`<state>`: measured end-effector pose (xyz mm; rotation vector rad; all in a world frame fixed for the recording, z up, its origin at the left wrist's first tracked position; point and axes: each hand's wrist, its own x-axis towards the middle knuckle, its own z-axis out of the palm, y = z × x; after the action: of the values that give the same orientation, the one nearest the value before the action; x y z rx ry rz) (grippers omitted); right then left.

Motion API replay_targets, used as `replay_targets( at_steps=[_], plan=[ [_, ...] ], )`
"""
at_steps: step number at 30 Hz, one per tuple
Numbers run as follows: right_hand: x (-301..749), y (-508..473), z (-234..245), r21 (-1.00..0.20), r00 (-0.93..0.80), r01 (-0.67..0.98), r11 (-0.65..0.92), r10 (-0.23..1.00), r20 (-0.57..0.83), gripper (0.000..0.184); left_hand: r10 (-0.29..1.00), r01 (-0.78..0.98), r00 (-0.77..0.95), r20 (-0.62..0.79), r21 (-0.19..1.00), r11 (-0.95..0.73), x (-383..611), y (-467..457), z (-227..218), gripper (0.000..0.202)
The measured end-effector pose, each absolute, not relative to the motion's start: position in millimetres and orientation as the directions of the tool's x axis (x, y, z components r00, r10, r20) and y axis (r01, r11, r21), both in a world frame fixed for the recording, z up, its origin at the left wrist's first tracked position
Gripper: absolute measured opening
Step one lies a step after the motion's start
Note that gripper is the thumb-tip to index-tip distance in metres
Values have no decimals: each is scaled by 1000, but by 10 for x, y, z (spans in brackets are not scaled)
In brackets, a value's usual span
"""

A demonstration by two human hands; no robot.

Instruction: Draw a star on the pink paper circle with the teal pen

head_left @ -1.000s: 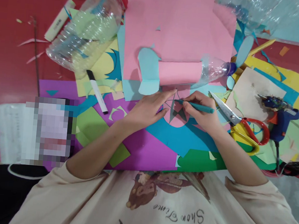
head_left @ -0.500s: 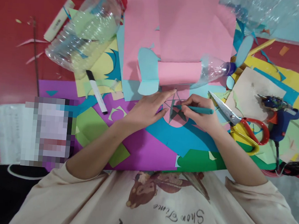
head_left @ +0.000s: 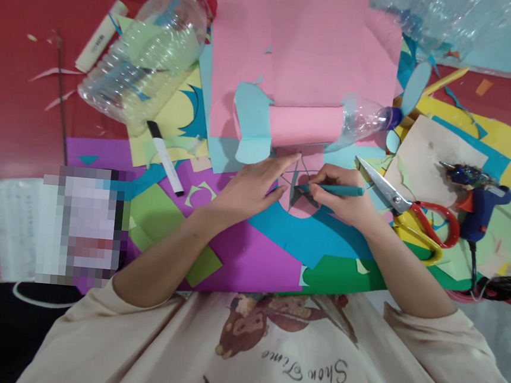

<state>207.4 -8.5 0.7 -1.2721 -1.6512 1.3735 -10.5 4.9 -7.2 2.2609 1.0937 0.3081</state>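
Observation:
My right hand (head_left: 340,190) pinches a teal marker pen (head_left: 342,190), its tip down on a pink sheet of paper (head_left: 296,210). The sheet carries a line-drawn star, partly coloured in dark, and my fingers cover some of it. Flat on the left side of that paper rests my left hand (head_left: 256,185), fingers stretched out and holding nothing. Just beyond both hands lies a plastic bottle (head_left: 308,124) on its side, wrapped in pink paper, with light-blue paper pieces at its base and a dark blue cap.
Scissors (head_left: 400,201) with red and yellow handles lie right of my right hand, near a blue glue gun (head_left: 480,211). A black-capped white marker (head_left: 166,160) and a large clear bottle (head_left: 147,51) lie at left. Coloured paper scraps spread around; a white box (head_left: 15,224) stands lower left.
The pen tip and my right fingers have shifted very slightly over the star. My left hand stays in place.

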Motion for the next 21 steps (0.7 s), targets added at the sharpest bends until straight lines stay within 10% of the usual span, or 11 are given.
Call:
replay_targets(
  at_steps=[21],
  plan=[
    [2054, -75, 14, -966, -181, 256, -32, 980, -80, 15, 780, 655, 621, -81, 601, -458, -95, 47, -53, 53]
  ],
)
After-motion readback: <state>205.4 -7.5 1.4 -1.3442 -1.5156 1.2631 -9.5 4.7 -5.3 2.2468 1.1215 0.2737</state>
